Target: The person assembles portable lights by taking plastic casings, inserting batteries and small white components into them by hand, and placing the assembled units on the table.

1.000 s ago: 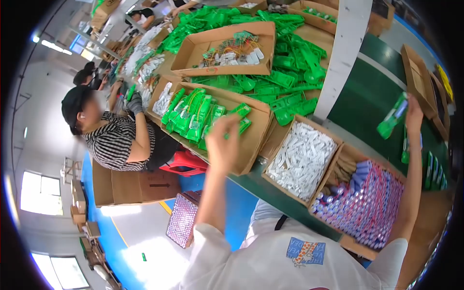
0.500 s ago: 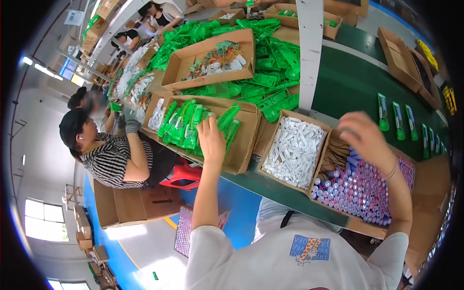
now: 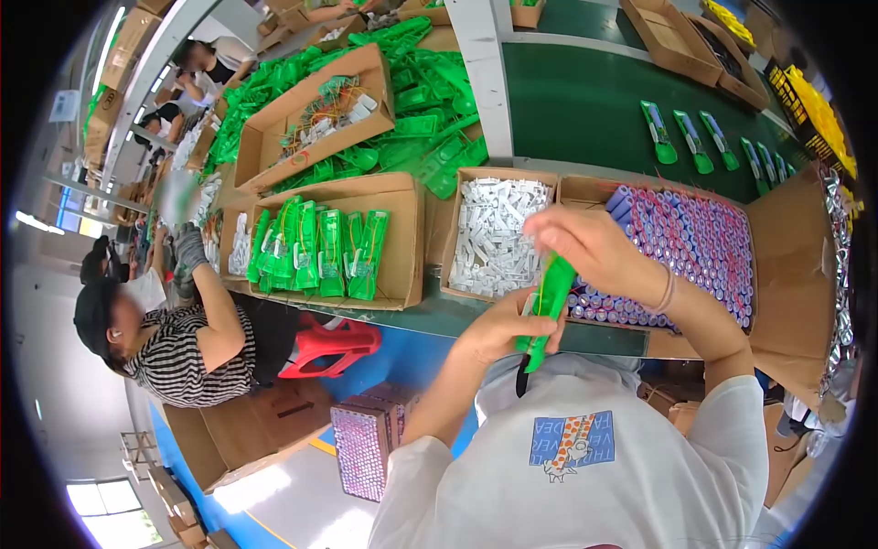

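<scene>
Head view shows left hand [image 3: 514,325] holding a long, bright green casing [image 3: 554,282], grip of right hand [image 3: 599,249] unclear.

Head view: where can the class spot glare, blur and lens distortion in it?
Head view: black curved corners and a bowed scene, like a very wide lens; head view: white glare on the floor, a washed-out window; head view: the striped-shirt worker has a blurred face.
</scene>
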The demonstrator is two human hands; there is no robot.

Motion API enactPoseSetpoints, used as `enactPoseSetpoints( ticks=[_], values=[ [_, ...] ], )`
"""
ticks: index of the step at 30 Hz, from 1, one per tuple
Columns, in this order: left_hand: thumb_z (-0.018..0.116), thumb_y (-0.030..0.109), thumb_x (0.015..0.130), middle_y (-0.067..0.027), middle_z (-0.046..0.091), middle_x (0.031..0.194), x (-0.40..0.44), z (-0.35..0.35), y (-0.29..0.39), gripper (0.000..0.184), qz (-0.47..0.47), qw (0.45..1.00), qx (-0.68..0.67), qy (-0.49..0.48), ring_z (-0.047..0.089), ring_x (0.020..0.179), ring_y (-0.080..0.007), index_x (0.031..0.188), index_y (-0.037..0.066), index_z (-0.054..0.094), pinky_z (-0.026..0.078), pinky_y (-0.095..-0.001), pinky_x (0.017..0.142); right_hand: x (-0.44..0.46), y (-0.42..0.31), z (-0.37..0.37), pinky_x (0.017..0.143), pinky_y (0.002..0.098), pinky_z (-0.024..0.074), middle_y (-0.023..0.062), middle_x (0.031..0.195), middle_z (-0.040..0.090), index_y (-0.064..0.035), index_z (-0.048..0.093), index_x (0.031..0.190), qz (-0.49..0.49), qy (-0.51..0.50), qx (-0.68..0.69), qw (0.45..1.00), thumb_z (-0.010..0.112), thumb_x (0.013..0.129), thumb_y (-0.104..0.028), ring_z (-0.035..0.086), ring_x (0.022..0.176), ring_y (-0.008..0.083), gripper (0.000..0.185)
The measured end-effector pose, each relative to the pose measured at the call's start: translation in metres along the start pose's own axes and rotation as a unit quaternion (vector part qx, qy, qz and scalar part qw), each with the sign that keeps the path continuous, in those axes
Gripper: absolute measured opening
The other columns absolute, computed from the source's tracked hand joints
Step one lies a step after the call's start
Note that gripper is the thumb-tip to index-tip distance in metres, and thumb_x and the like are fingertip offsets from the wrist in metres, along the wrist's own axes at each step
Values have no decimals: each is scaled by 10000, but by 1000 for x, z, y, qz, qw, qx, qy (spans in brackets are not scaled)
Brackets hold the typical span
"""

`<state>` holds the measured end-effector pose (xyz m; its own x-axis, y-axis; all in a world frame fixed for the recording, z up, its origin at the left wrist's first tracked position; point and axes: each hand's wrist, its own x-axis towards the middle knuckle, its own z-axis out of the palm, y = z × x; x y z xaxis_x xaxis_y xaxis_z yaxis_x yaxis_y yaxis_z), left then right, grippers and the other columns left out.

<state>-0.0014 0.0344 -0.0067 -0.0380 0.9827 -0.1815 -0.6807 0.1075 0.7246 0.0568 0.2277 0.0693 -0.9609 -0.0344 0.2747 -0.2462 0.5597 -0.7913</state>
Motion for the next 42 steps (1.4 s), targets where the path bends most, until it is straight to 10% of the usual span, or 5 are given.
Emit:
enactPoseSetpoints(
  ticks=[5,9,18,31,42],
  values=[
    [587,150,932,-88,549,1160,-7,12,-1,315,72,939,-267,204,566,1076,-229,1226,92,491,521,-407,873,-33,-4,1,1003,432,439,84,1246,580,-117,637,1075,-337,-155,-262,891,670,762,-123,522,1199,250,315],
    [529,6,909,-96,541,1160,7,10,-11,432,173,934,-179,257,563,1085,-233,1305,99,383,525,-415,886,-43,22,2,727,285,535,133,1177,623,-83,640,1056,224,-142,304,915,630,874,-120,641,903,136,186],
    [465,7,929,-97,497,1090,16,32,-28,490,248,917,86,301,518,1030,-186,1368,31,249,432,-344,919,-48,0,40,494,292,447,43,695,568,-81,628,775,-71,162,-98,979,741,702,-71,575,589,177,135],
    [370,-35,946,-120,532,1045,-4,36,-33,341,232,934,120,244,602,812,-186,1272,41,305,529,-362,749,-52,32,-42,717,391,516,87,794,641,-73,673,927,27,-160,-226,961,718,763,-169,615,803,312,195],
    [426,-52,897,-80,503,1060,17,33,-43,489,215,899,259,281,561,858,-133,1347,49,263,506,-294,740,-64,-10,17,725,324,566,192,1147,584,52,613,1087,-177,-1,-275,945,707,704,-97,657,939,320,422]
  ],
)
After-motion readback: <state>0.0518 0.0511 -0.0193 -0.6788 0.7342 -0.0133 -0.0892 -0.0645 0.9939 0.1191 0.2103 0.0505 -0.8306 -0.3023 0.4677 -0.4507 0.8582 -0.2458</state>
